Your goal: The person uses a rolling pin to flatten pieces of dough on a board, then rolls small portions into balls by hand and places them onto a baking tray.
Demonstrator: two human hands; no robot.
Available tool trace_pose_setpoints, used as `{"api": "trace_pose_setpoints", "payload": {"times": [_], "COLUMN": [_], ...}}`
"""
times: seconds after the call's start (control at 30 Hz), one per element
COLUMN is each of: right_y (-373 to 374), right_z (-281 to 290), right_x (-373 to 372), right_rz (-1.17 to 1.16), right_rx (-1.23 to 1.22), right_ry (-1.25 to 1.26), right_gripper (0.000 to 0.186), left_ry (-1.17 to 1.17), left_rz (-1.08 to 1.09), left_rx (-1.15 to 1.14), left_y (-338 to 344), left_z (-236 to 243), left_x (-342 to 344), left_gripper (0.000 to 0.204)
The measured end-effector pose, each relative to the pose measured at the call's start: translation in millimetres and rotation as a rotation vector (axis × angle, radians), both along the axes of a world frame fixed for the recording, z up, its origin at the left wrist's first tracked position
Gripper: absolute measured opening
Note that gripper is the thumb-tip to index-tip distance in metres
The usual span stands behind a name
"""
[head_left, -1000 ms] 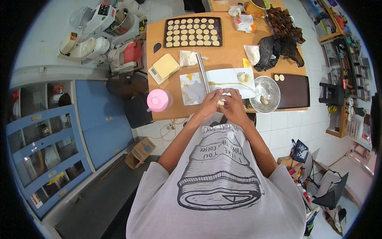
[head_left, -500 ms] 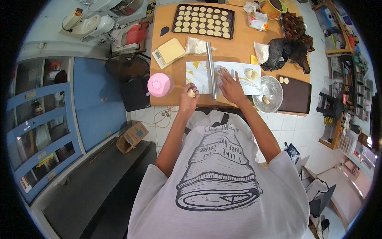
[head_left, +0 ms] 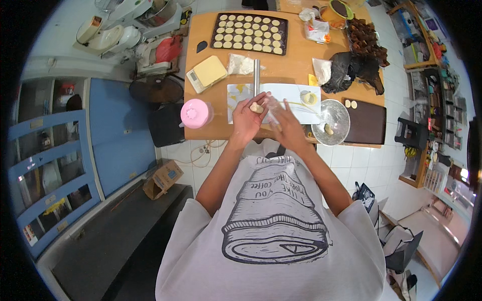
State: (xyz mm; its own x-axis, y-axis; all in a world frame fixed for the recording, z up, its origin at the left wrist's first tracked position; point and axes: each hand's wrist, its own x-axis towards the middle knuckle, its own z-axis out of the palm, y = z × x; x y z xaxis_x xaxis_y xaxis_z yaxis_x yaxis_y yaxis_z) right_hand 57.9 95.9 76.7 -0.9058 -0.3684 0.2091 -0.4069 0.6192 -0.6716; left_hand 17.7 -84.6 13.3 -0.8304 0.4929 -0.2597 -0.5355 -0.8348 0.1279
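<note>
1. Lying on the upturned left hand (head_left: 246, 120) is a small pale lump of dough (head_left: 256, 108); that palm is open, its fingers loosely curved beneath the lump.
2. The right hand (head_left: 284, 122) is just to the right, fingers spread and blurred; it looks open and holds nothing that shows. Whether it touches the left fingertips, I cannot tell.
3. Both hands are over the near edge of a patterned white mat (head_left: 288, 89) on the wooden worktop (head_left: 296, 65).
4. A metal rolling pin (head_left: 256, 78) runs far to near across the mat's left part, its near end by the left fingers.
5. Right of the mat, a bowl (head_left: 342, 113) holds another dough piece (head_left: 329, 129).
6. Farther right, a dark tray (head_left: 364, 123) carries two pale rounds (head_left: 350, 104).
7. On the far side, another tray (head_left: 285, 40) bears rows of dough rounds (head_left: 248, 32).
8. To the left are a scale (head_left: 208, 74) and, nearer, a pink-topped container (head_left: 195, 114).
</note>
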Motion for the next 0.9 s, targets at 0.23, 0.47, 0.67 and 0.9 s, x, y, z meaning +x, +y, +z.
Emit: {"api": "trace_pose_setpoints", "payload": {"times": [0.23, 0.47, 0.67, 0.9], "right_y": [20.9, 22.3, 41.9, 54.1], "right_z": [-2.3, 14.0, 18.2, -17.6], "right_x": [0.6, 4.7, 1.0, 4.1], "right_rz": [0.139, -0.163, -0.026, -0.038], "right_rx": [0.131, 0.120, 0.314, 0.203], "right_ry": [-0.176, 0.058, -0.124, -0.053], "right_gripper": [0.047, 0.045, 0.050, 0.042], "left_ry": [-0.137, 0.066, 0.009, -0.142], "left_rz": [-0.151, -0.244, -0.344, -0.383], "left_rx": [-0.246, -0.369, -0.313, -0.352], "left_y": [59.0, 87.3, 74.8, 75.0], "left_z": [20.4, 47.2, 19.3, 7.0], "left_x": [-11.4, -37.9, -23.1, -16.2], "left_gripper": [0.061, 0.057, 0.056, 0.046]}}
